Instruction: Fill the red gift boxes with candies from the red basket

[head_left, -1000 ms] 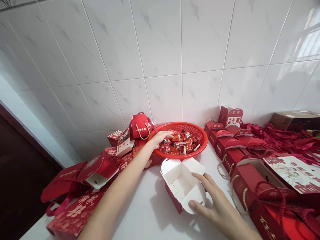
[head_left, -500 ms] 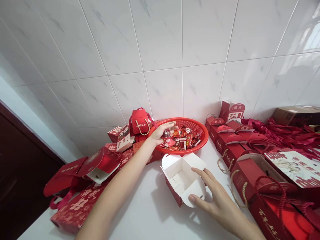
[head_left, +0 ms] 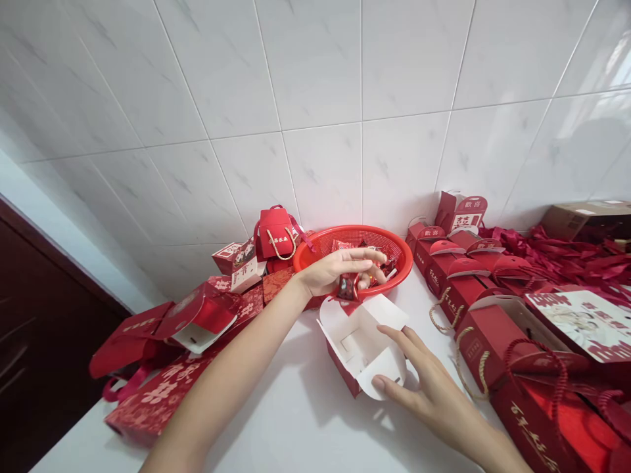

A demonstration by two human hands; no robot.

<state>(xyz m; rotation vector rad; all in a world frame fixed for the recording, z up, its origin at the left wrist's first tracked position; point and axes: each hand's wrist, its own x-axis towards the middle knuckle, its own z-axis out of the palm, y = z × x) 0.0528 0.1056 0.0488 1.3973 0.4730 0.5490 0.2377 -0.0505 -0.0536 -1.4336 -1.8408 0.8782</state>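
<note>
My left hand [head_left: 338, 268] is closed around a wrapped candy [head_left: 348, 288], held over the front rim of a red plastic basket [head_left: 405, 268]. More wrapped candies [head_left: 389, 255] lie in the basket, partly hidden behind my fingers. Just in front stands a small cardboard gift box [head_left: 355, 338], red outside and white inside, its flaps spread and its top uncovered. My right hand [head_left: 426, 381] steadies this box from the right, with thumb and fingers curved about the white rounded flap.
Red boxes with rope handles [head_left: 493, 341] stand in rows on the right, with dark red ribbons [head_left: 552, 256] behind them. Red bags and boxes [head_left: 197, 322] are piled on the left. A tiled wall [head_left: 320, 164] backs the white table [head_left: 276, 420].
My left hand has come up out of the basket and moved right and towards the box, now with a candy in it. My right hand stays at the box.
</note>
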